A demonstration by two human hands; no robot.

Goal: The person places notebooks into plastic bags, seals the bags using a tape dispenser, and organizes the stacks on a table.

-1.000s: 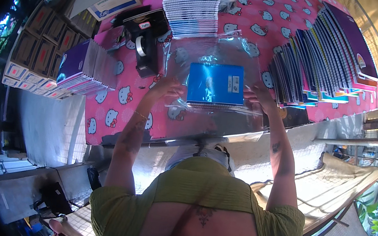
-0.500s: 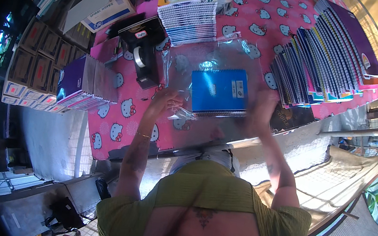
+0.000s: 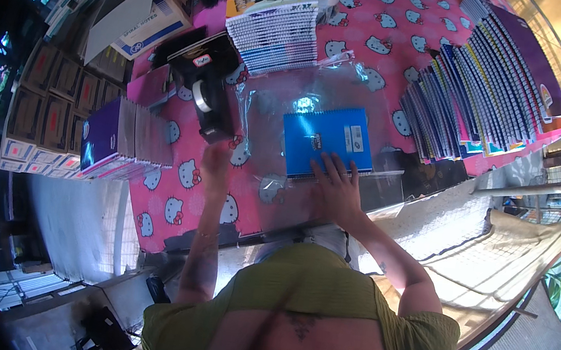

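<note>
A blue spiral notebook point(image 3: 328, 137) lies on a clear plastic sheet point(image 3: 267, 111) spread over the table. My right hand point(image 3: 337, 186) rests on the notebook's near edge, its fingers stretched out and apart. To the left, my left hand point(image 3: 216, 161) is just below the near end of a black tape dispenser point(image 3: 215, 124), which carries a roll of clear tape point(image 3: 204, 96). Motion smears the left hand's fingers, so their pose and anything between them cannot be made out.
Stacked spiral notebooks point(image 3: 271, 39) stand behind the plastic. A long leaning row of notebooks point(image 3: 480, 88) fills the right side. Purple notebooks point(image 3: 112, 135), small brown boxes point(image 3: 55, 113) and an open carton point(image 3: 150, 9) are at the left. The pink patterned tablecloth point(image 3: 183, 215) covers the table.
My left hand has left the plastic beside the notebook and moved left and nearer, to the tape dispenser. My right hand has moved left onto the notebook's near edge.
</note>
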